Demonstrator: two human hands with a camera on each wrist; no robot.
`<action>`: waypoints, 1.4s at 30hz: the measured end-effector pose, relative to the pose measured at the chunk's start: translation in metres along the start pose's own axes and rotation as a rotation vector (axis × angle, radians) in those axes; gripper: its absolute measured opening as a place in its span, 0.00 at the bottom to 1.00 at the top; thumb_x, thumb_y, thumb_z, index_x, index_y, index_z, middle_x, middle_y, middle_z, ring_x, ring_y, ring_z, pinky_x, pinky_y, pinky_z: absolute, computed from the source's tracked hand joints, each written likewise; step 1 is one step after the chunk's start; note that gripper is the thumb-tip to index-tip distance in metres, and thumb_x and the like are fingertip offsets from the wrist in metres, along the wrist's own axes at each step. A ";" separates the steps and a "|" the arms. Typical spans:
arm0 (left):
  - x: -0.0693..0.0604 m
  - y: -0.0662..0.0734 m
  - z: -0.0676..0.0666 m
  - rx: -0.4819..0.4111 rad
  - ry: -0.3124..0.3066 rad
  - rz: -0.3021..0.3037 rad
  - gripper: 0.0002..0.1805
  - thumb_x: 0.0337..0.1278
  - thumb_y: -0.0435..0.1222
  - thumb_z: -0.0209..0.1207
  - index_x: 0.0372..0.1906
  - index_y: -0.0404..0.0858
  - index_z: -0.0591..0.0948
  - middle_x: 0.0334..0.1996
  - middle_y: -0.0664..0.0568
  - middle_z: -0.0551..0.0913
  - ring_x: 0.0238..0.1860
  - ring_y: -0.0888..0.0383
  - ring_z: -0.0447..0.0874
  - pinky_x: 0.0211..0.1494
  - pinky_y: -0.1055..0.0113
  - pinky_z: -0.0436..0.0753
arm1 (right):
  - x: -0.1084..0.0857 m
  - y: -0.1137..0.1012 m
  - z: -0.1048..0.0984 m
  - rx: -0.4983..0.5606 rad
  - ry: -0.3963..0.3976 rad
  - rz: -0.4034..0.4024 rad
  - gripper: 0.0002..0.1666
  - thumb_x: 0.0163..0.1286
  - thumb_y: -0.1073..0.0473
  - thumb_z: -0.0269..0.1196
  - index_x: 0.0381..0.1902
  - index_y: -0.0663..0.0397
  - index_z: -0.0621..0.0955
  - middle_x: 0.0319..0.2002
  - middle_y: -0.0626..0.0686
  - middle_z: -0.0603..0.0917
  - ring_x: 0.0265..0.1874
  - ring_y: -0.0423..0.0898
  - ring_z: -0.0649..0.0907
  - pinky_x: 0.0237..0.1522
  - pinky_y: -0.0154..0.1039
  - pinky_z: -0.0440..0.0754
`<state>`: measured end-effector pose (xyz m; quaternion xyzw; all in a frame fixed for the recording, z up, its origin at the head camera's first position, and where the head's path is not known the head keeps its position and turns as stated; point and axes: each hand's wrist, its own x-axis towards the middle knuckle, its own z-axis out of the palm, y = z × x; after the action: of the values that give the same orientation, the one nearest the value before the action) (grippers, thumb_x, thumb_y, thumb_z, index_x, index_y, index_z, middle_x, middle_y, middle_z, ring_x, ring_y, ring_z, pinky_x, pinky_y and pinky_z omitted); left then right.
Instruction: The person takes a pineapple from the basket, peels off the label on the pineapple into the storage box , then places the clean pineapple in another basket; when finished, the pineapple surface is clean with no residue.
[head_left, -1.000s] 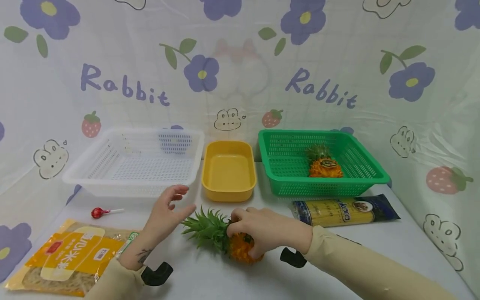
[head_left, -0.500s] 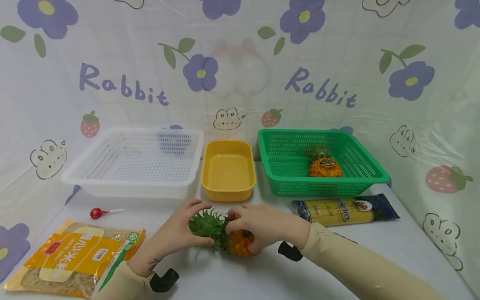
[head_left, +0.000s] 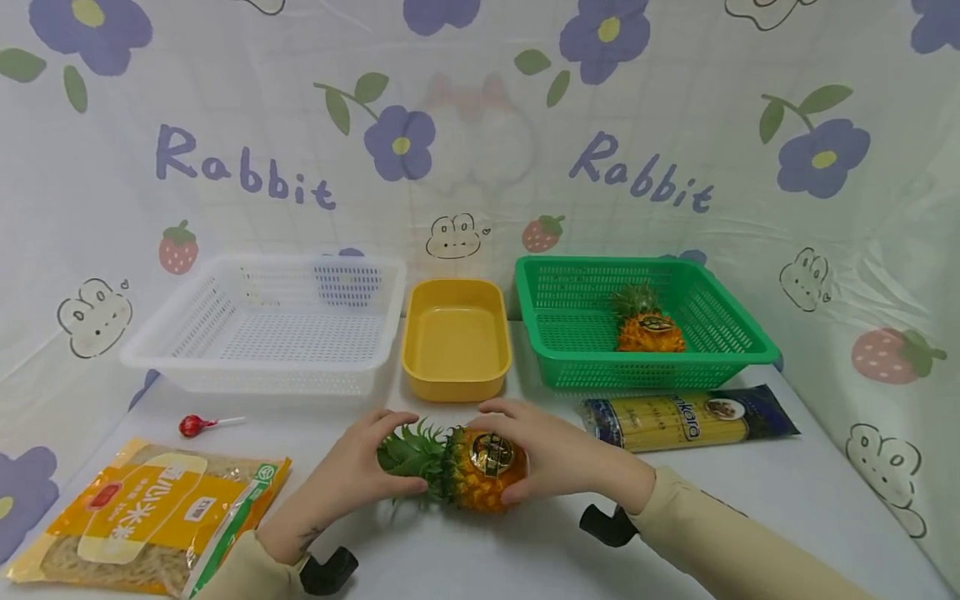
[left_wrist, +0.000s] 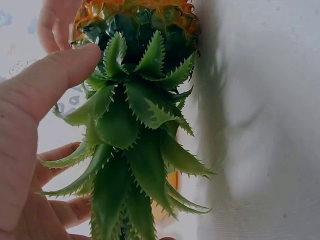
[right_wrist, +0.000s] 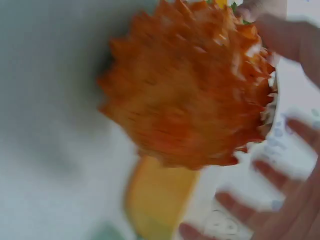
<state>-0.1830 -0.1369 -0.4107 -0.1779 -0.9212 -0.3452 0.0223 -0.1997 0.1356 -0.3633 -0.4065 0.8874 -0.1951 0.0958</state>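
Note:
A small orange pineapple (head_left: 483,483) with a gold-and-black label lies on its side on the white table, its green crown (left_wrist: 135,135) pointing left. My left hand (head_left: 356,467) holds it by the crown, the thumb at the base of the leaves and the fingers on the far side. Around the fruit's right end, my right hand (head_left: 558,450) is spread, its fingers apart from one another. In the right wrist view the pineapple's spiky bottom (right_wrist: 185,95) faces the camera, and the right fingers (right_wrist: 275,175) are blurred and stand off the skin.
At the back stand a white basket (head_left: 262,364), a yellow tub (head_left: 455,390) and a green basket (head_left: 652,369) holding another pineapple (head_left: 651,333). A spaghetti packet (head_left: 675,422) lies at right; a red lollipop (head_left: 192,426) and a noodle bag (head_left: 150,517) at left.
My left hand has come right onto the crown. The pineapple has shifted slightly and its label now shows, as my right hand has loosened and drawn back to the right.

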 end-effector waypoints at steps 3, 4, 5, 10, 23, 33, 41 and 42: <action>-0.002 0.000 0.001 0.014 -0.005 -0.027 0.43 0.28 0.53 0.73 0.60 0.50 0.72 0.54 0.54 0.74 0.55 0.49 0.72 0.56 0.49 0.72 | -0.010 0.007 0.008 0.255 0.109 0.215 0.57 0.43 0.50 0.75 0.69 0.44 0.59 0.69 0.56 0.57 0.63 0.58 0.66 0.55 0.55 0.72; -0.002 0.000 0.002 0.018 -0.007 -0.036 0.43 0.28 0.54 0.73 0.60 0.51 0.72 0.54 0.54 0.73 0.55 0.49 0.72 0.56 0.49 0.73 | -0.013 0.009 0.011 0.336 0.138 0.279 0.59 0.42 0.51 0.76 0.70 0.44 0.58 0.69 0.57 0.57 0.62 0.60 0.67 0.53 0.55 0.73; -0.003 0.001 0.002 0.022 -0.009 -0.040 0.43 0.28 0.54 0.73 0.60 0.51 0.72 0.54 0.53 0.73 0.55 0.49 0.72 0.55 0.49 0.73 | -0.016 0.010 0.014 0.413 0.156 0.338 0.60 0.41 0.51 0.77 0.70 0.44 0.57 0.69 0.58 0.56 0.60 0.62 0.68 0.52 0.55 0.74; -0.005 0.002 0.002 0.046 -0.008 -0.045 0.45 0.25 0.53 0.75 0.60 0.49 0.72 0.54 0.52 0.73 0.55 0.47 0.72 0.55 0.49 0.73 | -0.019 0.010 0.025 0.718 0.152 0.469 0.60 0.42 0.58 0.76 0.70 0.43 0.56 0.66 0.66 0.58 0.50 0.62 0.76 0.36 0.49 0.81; -0.002 0.000 0.010 0.067 0.050 -0.045 0.42 0.26 0.43 0.76 0.58 0.44 0.73 0.52 0.51 0.75 0.52 0.49 0.74 0.52 0.53 0.75 | -0.007 0.004 0.034 0.683 0.229 0.428 0.50 0.41 0.70 0.73 0.63 0.51 0.64 0.56 0.64 0.67 0.36 0.51 0.80 0.36 0.43 0.81; 0.012 -0.007 0.006 0.107 0.077 -0.079 0.41 0.29 0.46 0.74 0.58 0.46 0.73 0.53 0.51 0.76 0.52 0.50 0.74 0.51 0.51 0.75 | 0.011 0.016 0.032 0.679 0.269 0.406 0.49 0.40 0.71 0.72 0.62 0.52 0.65 0.55 0.64 0.69 0.41 0.53 0.78 0.36 0.43 0.80; 0.023 -0.017 0.007 0.110 0.103 -0.066 0.40 0.30 0.46 0.73 0.58 0.46 0.73 0.53 0.49 0.75 0.51 0.49 0.75 0.49 0.51 0.76 | 0.024 0.027 0.029 0.677 0.272 0.426 0.50 0.41 0.70 0.72 0.63 0.51 0.65 0.55 0.63 0.69 0.45 0.55 0.76 0.37 0.42 0.79; 0.024 -0.017 0.007 0.111 0.103 -0.064 0.40 0.30 0.46 0.73 0.58 0.46 0.73 0.53 0.49 0.75 0.51 0.49 0.75 0.49 0.51 0.76 | 0.025 0.028 0.029 0.680 0.270 0.425 0.50 0.41 0.70 0.72 0.63 0.51 0.65 0.55 0.63 0.68 0.44 0.55 0.76 0.36 0.42 0.79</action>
<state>-0.2112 -0.1372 -0.4229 -0.1288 -0.9418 -0.3029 0.0684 -0.2255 0.1253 -0.4018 -0.1303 0.8412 -0.5043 0.1455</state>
